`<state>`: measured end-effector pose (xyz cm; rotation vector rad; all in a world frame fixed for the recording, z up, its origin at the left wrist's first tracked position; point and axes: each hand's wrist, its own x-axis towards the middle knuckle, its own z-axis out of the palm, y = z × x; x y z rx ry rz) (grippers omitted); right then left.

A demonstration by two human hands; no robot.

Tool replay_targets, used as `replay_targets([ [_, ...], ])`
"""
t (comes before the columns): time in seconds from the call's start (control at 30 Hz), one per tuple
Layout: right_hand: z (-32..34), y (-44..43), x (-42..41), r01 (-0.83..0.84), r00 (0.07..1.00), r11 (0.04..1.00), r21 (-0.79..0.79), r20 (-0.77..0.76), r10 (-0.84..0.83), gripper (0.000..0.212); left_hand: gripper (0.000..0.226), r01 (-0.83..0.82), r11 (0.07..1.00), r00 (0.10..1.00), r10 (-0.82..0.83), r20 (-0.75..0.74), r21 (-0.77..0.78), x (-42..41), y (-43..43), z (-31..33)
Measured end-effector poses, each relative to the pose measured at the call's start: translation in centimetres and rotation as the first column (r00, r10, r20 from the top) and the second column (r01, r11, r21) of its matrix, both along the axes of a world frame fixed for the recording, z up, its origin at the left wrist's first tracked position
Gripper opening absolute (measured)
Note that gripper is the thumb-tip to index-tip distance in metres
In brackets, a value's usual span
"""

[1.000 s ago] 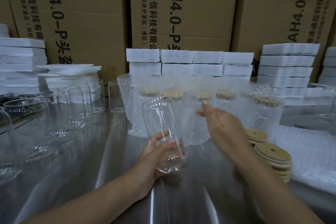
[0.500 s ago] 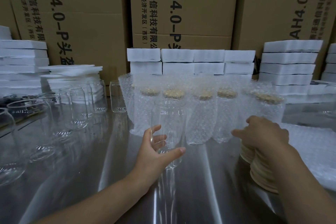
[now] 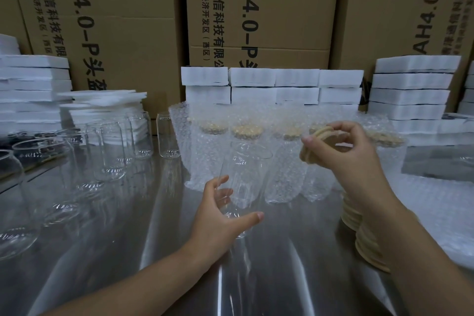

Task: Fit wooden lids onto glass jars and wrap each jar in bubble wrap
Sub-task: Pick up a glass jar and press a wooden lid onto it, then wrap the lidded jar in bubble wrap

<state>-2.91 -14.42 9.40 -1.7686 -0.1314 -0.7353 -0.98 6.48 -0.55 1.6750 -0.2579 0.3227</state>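
Glass shows the left fingers (image 3: 218,182) right through its wall. They curl round the back of the jar (image 3: 247,174) low down with the thumb across the front, so the left hand (image 3: 220,223) has it clamped near the base. From my end of the feed the jar looks tipped a bit, mouth leaning toward the other hand. I'd guess that's just to offer the opening up for a lid. Nothing in it, no lid on it yet.

The right fingers (image 3: 346,128) are pinched on wooden lids (image 3: 314,147), more than one going by the layered edges. The right hand (image 3: 346,154) holds them in the air just right of the jar's rim. It probably has to thumb one off the clutch before anything goes on.

Further out, the lid stack (image 3: 359,238) sits on the steel table (image 3: 154,251) under the right forearm, an easy reach, which makes sense. Behind the jar is a row of wrapped jars (image 3: 284,169), most with a lid showing through the bubbles. Bare jars (image 3: 110,154) queue on the left, all empty as far as I can tell. A loose bubble wrap sheet (image 3: 436,208) lies far right, handy for the wrap step. White foam blocks (image 3: 272,84) and cardboard boxes (image 3: 256,7) wall off the back.
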Motion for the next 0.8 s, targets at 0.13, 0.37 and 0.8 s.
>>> replay_targets([
  [0.13,-0.1,2.0,-0.7,-0.194,0.978,0.965,0.178,0.114,0.175,0.064,0.085,-0.003,0.998,1.000,0.002,0.015,0.062,-0.2,-0.1,0.0],
  [0.37,-1.5,3.8,-0.5,-0.339,0.936,0.939,0.067,0.125,0.329,0.035,0.092,0.069,0.988,0.996,-0.075,0.041,0.136,-0.4,-0.3,-0.2],
  [0.8,-3.3,5.3,-0.4,-0.335,0.914,0.913,-0.234,0.156,0.375,0.027,0.096,0.100,0.983,0.994,-0.105,0.029,0.152,-0.1,-0.1,-0.5],
])
